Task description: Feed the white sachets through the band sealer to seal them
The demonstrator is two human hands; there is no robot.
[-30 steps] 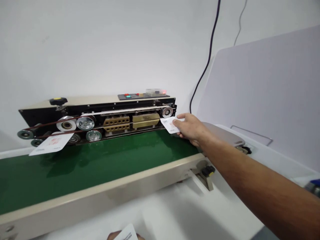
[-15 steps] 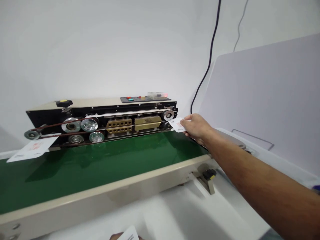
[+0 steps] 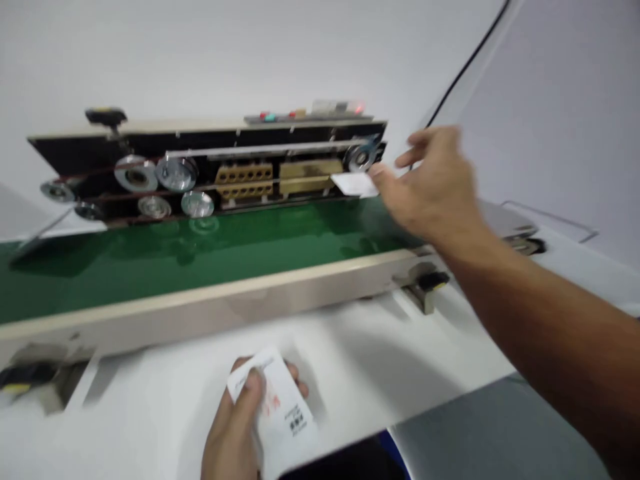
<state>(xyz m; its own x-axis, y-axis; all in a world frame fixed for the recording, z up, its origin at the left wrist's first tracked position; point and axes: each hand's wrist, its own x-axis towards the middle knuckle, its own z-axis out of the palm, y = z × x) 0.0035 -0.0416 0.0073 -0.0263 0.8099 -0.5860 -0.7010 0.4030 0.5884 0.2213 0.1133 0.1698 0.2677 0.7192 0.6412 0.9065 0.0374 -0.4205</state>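
Observation:
My left hand (image 3: 233,427) grips a white printed pouch (image 3: 287,423) low in the view, thumb across its face; red and black print shows on it. At the right end of the band sealer (image 3: 250,150), another white pouch (image 3: 354,185) lies with its edge at the rollers. Beside that pouch my right hand (image 3: 435,187) is open, thumb and fingers apart, slightly blurred. The thumb tip is close to the pouch; whether it touches is hard to tell. A further white pouch (image 3: 75,225) sticks out at the sealer's left end, tilted over the belt.
The green conveyor belt (image 3: 240,243) runs along the sealer's front, with a cream rail (image 3: 240,290) before it. Black knobs (image 3: 430,279) sit below the rail. A white table (image 3: 350,360) lies beneath. A black cable (image 3: 470,63) hangs at the right.
My right hand has opened and let go of the pouch at the sealer's right end. The view has tilted down, bringing my left hand and its pouch fully in. The left-end pouch has tipped.

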